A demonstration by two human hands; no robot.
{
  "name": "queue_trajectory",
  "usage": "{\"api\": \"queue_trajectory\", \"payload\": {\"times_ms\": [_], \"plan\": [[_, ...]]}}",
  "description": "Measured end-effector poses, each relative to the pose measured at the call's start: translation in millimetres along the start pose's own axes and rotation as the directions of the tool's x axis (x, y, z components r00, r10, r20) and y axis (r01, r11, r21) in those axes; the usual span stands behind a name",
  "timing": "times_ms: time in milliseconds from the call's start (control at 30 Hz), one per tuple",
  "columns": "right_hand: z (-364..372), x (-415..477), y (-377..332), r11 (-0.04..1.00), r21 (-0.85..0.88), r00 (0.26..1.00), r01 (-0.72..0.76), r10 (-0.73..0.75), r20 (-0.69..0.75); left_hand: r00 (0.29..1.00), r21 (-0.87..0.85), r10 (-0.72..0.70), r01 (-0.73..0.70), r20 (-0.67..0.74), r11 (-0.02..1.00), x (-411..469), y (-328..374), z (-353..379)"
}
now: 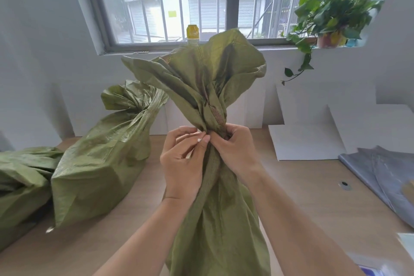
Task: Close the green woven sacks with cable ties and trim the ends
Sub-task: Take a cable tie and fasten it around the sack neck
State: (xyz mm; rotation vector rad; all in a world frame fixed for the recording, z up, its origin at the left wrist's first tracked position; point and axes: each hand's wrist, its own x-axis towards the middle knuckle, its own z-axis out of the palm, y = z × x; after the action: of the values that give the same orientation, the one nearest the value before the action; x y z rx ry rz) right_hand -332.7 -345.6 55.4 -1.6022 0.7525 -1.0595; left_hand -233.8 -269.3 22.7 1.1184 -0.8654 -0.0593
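A green woven sack (219, 219) stands upright in front of me, its mouth gathered into a neck with loose cloth flaring above. My right hand (235, 148) grips the gathered neck from the right. My left hand (183, 159) is at the neck's left side, thumb and fingers pinching a thin white cable tie (199, 140) against the cloth. Most of the tie is hidden by my fingers and the folds. To the left a second green sack (100, 163) lies tilted with its neck bunched, and a third green sack (20, 181) lies at the far left edge.
The sacks rest on a wooden table (313, 197). Grey folded sheeting (380, 175) lies at the right. White boards (309, 141) lean against the back wall. A yellow-capped bottle (193, 33) stands behind the sack, and a potted plant (329, 22) sits on the windowsill.
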Motion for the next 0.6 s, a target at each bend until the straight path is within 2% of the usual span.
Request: {"api": "queue_trajectory", "payload": {"times_ms": [67, 133, 200, 267, 367, 433, 600], "plan": [[-3, 0, 0, 1.0, 0.011, 1.0, -0.003, 0.003, 0.022, 0.992, -0.067, -0.101, 0.106, 0.078, 0.992, 0, 6, 2], [-7, 1, 0, 1.0, -0.009, 0.998, 0.006, -0.005, 0.061, 0.954, -0.108, -0.214, 0.24, 0.21, 0.965, 2, 9, 2], [-11, 3, 0, 0.998, -0.06, 0.989, 0.021, -0.012, 0.146, 0.92, -0.112, -0.235, 0.281, 0.314, 0.953, 2, 10, 2], [-16, 3, -2, 0.999, -0.049, 0.969, 0.013, 0.0, 0.246, 0.902, -0.113, -0.238, 0.295, 0.361, 0.949, 2, 12, 3], [-23, 3, -6, 0.997, 0.058, 0.931, -0.046, 0.022, 0.365, 0.902, -0.093, -0.249, 0.299, 0.353, 0.95, 5, 15, 4], [-25, 1, -4, 0.995, 0.089, 0.915, -0.034, -0.005, 0.403, 0.912, -0.09, -0.25, 0.293, 0.326, 0.952, 8, 14, 3], [-28, -3, 6, 0.991, 0.003, 0.955, 0.135, -0.131, 0.264, 0.933, -0.109, -0.263, 0.296, 0.245, 0.949, 7, 10, 4]]}}
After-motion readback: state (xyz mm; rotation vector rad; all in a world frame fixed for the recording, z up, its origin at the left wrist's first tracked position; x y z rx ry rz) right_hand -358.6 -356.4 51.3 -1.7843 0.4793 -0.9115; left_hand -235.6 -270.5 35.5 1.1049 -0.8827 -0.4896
